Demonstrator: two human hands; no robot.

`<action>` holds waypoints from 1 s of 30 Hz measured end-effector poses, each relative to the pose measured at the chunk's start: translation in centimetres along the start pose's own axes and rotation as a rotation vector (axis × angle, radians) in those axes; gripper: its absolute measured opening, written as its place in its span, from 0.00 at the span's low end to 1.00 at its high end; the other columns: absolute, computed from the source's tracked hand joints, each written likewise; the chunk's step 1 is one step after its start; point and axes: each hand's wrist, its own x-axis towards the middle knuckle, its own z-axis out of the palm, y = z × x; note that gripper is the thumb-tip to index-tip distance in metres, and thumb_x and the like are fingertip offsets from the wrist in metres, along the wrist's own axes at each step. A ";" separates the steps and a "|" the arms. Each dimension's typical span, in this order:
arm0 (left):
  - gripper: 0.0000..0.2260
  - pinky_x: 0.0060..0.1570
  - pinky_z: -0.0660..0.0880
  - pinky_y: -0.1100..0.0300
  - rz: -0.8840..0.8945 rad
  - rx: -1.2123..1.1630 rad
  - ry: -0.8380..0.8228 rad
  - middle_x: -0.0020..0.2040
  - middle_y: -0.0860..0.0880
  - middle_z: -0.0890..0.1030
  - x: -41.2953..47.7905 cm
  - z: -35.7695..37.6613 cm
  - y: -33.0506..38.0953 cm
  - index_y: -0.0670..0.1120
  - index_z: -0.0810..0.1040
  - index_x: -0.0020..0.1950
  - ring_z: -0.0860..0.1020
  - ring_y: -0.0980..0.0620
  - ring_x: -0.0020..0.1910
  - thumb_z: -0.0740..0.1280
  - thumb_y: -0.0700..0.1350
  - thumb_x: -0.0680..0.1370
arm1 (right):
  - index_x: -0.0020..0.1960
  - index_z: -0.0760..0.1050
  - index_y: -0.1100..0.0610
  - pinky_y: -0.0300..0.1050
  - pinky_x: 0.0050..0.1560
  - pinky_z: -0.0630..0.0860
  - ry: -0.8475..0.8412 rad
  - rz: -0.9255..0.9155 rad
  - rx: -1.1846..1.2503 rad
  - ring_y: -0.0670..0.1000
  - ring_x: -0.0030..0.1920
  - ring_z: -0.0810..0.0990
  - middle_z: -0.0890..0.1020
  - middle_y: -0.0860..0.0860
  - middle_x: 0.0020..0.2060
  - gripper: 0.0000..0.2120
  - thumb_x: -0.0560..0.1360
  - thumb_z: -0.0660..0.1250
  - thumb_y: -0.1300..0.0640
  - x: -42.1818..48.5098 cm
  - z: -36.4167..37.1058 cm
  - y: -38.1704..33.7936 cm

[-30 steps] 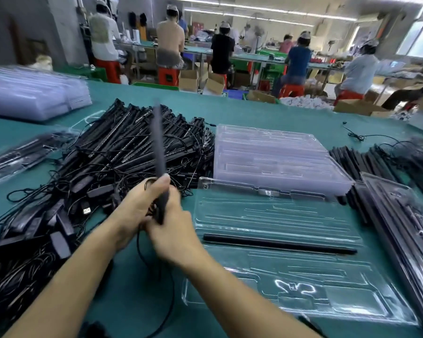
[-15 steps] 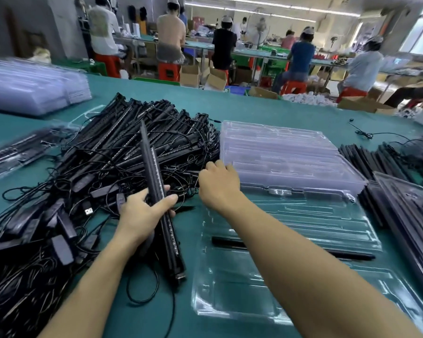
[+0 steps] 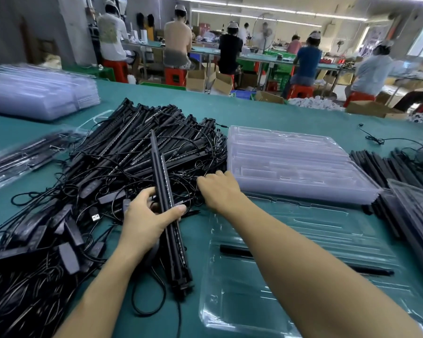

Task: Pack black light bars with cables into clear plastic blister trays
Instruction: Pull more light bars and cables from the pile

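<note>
Teal-topped workbench [image 3: 266, 111], busy factory hall behind. Open clear plastic blister tray [image 3: 327, 228] holds one slim black light bar [image 3: 235, 250]. Left of tray: left hand [image 3: 144, 220] clamped round two long black light bars [image 3: 164, 181]. Right hand [image 3: 220, 189] reaches into tangled heap of black bars and cables [image 3: 132, 147]; grip not discernible. Risk: snagged cables could drag neighbouring bars out.

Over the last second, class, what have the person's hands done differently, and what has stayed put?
The right hand let go of the light bar it shared with the left hand and reached forward to the edge of the pile of bars. The left hand alone keeps it. The open tray and its packed bar stayed.
</note>
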 end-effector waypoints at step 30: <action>0.09 0.51 0.81 0.42 0.036 -0.049 0.017 0.41 0.50 0.86 0.3 -0.1 -0.7 0.52 0.85 0.46 0.85 0.49 0.42 0.80 0.46 0.68 | 0.63 0.64 0.56 0.50 0.43 0.64 0.067 -0.272 0.004 0.58 0.51 0.78 0.79 0.53 0.50 0.16 0.76 0.62 0.61 -0.4 -0.3 0.6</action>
